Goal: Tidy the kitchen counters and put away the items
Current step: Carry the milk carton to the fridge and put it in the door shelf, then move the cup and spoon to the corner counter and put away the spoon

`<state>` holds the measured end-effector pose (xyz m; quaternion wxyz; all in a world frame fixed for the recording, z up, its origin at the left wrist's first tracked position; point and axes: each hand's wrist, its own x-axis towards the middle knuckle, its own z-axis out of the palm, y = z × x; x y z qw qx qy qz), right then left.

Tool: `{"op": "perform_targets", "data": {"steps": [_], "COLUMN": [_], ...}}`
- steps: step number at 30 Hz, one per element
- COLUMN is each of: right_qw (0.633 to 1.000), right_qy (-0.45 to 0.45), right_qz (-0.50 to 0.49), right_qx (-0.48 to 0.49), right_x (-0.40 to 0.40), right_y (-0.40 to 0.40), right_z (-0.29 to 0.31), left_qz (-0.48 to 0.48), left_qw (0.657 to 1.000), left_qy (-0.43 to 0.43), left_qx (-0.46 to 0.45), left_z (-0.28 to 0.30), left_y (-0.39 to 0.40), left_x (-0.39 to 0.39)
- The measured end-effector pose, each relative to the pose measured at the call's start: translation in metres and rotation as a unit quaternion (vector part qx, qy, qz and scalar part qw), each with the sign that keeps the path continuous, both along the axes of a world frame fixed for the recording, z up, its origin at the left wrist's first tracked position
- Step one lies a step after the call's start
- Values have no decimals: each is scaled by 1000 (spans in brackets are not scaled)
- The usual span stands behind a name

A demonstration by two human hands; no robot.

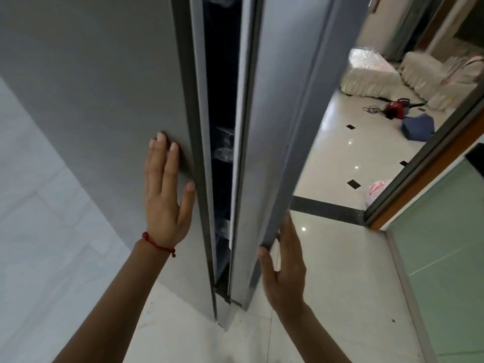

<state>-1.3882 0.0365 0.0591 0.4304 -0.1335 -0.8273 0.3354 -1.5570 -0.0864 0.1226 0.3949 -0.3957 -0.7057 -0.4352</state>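
A tall grey two-door fridge fills the view. My left hand (167, 195) lies flat with straight fingers against the left door (104, 100), near its inner edge. The right door (282, 113) stands slightly ajar, leaving a narrow dark gap (222, 100) where bagged items show dimly inside. My right hand (284, 263) presses on the outer edge of the right door, thumb on its front face and fingers straight along the far side. Neither hand holds an object.
A light tiled wall (31, 231) is on the left. A glass sliding door with a wooden frame (432, 205) stands at right. Beyond lie a glossy tiled floor (340, 153), covered sofas (379, 74), a red appliance (392, 106), a blue cloth (417, 127) and a plastic bag (375, 189).
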Motion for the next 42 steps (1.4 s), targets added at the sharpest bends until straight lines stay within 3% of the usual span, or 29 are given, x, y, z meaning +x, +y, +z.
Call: {"op": "perform_targets", "data": {"steps": [4,14,18,21,25,29,35,42], "right_qw": [997,995,990,975,933,876,767,645], "right_qy": [-33,-82,-138,-201,-289,-339,-354,-292], "right_qz": [29,46,0,-54,-129,-210,-301,-409], "right_qx": [61,22,-25,-73,-170,-272,-443,-576], "right_x": [-30,-9,31,77,151,230,367,526], "right_y": [-17,-3,8,18,25,24,0,-63], "right_z": [-10,-24,-49,-71,-101,-127,-155,-177], "left_qz": [-16,1,15,7,4,-61,-135,-149], "left_qw": [1000,998,989,966,894,757,574,463], "left_qy": [-12,-56,-131,-233,-409,-546,-547,-576], "left_qx": [-5,-32,-65,-112,-186,-353,-594,-657], "left_z": [2,-7,-34,-71,-129,-176,-213,-249], "left_y": [-5,-7,-16,-26,-33,-25,20,65], "left_x": [-1,8,31,57,101,143,222,341]}}
